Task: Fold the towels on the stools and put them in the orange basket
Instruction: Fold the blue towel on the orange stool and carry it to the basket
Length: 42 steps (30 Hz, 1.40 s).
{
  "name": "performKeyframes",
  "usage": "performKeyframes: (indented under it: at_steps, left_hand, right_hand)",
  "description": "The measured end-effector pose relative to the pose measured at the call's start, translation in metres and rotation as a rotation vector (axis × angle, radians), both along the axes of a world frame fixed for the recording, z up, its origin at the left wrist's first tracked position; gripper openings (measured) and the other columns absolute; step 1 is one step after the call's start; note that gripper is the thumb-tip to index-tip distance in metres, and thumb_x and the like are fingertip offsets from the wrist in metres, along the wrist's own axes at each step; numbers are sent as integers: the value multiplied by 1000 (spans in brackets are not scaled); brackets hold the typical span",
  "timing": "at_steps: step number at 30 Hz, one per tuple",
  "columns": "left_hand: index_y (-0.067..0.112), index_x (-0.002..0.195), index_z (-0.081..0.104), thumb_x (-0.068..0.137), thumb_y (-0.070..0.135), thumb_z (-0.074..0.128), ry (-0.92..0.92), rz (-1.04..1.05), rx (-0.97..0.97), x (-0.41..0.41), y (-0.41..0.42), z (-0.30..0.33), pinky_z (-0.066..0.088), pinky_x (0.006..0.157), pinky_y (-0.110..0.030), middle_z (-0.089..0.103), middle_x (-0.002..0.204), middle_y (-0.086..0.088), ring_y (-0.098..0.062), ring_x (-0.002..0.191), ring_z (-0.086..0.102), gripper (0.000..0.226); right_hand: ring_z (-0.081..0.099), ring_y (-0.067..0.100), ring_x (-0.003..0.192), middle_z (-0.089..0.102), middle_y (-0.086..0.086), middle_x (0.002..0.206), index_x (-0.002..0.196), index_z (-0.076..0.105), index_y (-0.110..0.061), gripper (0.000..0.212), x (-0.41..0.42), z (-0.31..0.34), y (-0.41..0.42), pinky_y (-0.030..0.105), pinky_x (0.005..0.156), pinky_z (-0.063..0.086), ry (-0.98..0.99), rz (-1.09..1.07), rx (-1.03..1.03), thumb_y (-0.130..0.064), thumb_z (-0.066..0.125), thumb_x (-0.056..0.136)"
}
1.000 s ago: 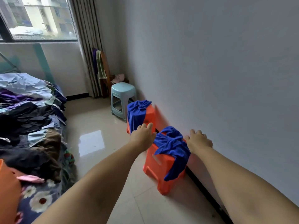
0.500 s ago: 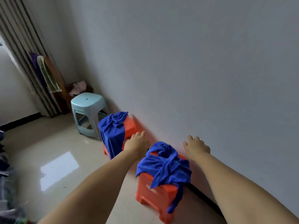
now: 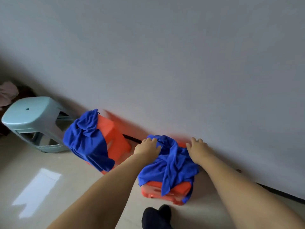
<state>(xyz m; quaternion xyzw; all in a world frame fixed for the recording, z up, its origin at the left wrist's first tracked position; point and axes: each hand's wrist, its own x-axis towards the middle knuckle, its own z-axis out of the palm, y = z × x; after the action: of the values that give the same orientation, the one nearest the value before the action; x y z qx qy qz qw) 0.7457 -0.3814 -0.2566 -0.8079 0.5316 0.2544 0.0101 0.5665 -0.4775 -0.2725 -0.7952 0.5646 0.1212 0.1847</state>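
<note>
A crumpled blue towel [image 3: 170, 164] lies over the near orange stool [image 3: 165, 191] by the wall. My left hand [image 3: 147, 147] rests on the towel's far left part, fingers lightly bent over the cloth. My right hand [image 3: 197, 148] sits at the towel's far right edge, fingers spread toward the wall. A second blue towel [image 3: 85, 141] hangs over the farther orange stool [image 3: 112, 138]. The orange basket is out of view.
A pale blue stool [image 3: 33, 119] stands at the left beyond the orange stools. Pink cloth [image 3: 7, 93] lies in the far left corner. The grey wall runs close along the right. My dark-socked foot [image 3: 156, 217] is on the glossy tile floor [image 3: 49, 187].
The view has swung right and down and closed in on the near stool. Both hands have dropped from above the towel onto its two far sides.
</note>
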Motion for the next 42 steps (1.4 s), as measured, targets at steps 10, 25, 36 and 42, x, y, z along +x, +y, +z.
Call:
performKeyframes:
  at_steps: [10,25,36,42]
  left_hand:
    - [4,113,61,97,25,38,383,244,237,31,-66,-119,45,91,-33,64,117,-16,-31,110,59,35]
    - [0,124,54,94,26,53,575,732,371,40,-129,-291,43,88,-33,61,122,-16,-30,114,57,40]
    - [2,126,50,93,17,44,1386,1407,-38,56,-108,-216,56,66,-30,62,113,-19,-27,88,62,36]
    - [0,101,60,98,23,32,1727,1263,-54,78,-100,-99,50,77,-33,72,86,-16,-26,84,67,37]
  right_hand:
    - [46,33,120,45,13,132,131,41,-12,45,39,-100,-63,42,93,43,55,-48,184,-41,26,99]
    - [47,32,118,56,10,123,118,50,-8,32,99,-264,-78,45,97,36,92,-311,211,-26,49,92]
    - [42,20,62,49,10,74,81,56,-13,16,63,-176,-82,25,53,29,-657,-1039,509,-5,43,85]
    - [39,22,62,41,5,64,66,47,-15,14,52,-72,-65,27,52,32,-952,-1177,666,-4,40,72]
